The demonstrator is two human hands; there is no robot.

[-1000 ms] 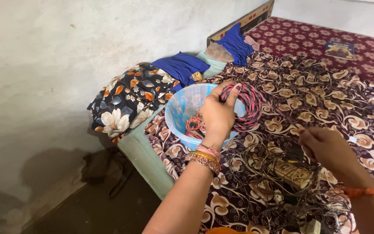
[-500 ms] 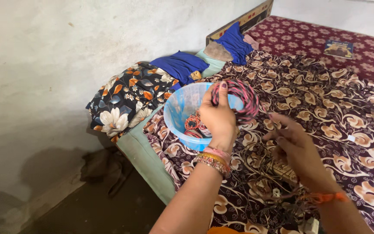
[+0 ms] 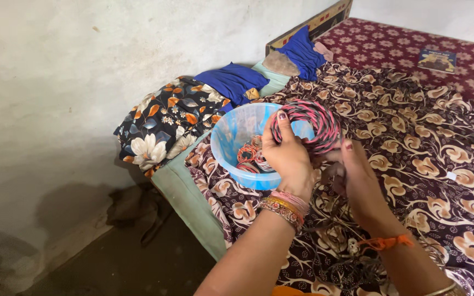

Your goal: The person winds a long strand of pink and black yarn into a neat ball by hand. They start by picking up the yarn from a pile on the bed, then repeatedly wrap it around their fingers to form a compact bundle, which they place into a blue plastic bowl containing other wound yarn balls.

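The left hand (image 3: pixel 287 159) has its fingers curled tight around one coil of twisted red-and-black wire (image 3: pixel 308 125), a round hoop standing on edge, its flat face toward the camera, above one blue plastic bowl (image 3: pixel 231 143). The right hand (image 3: pixel 357 178) pinches dark cord just below. Small wire coils (image 3: pixel 250 156) lie inside the bowl. Patterned bedsheet (image 3: pixel 429 142) beneath.

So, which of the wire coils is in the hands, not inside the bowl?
The large red-and-black twisted coil, gripped by the left hand above the blue bowl; the smaller coils lie inside it.
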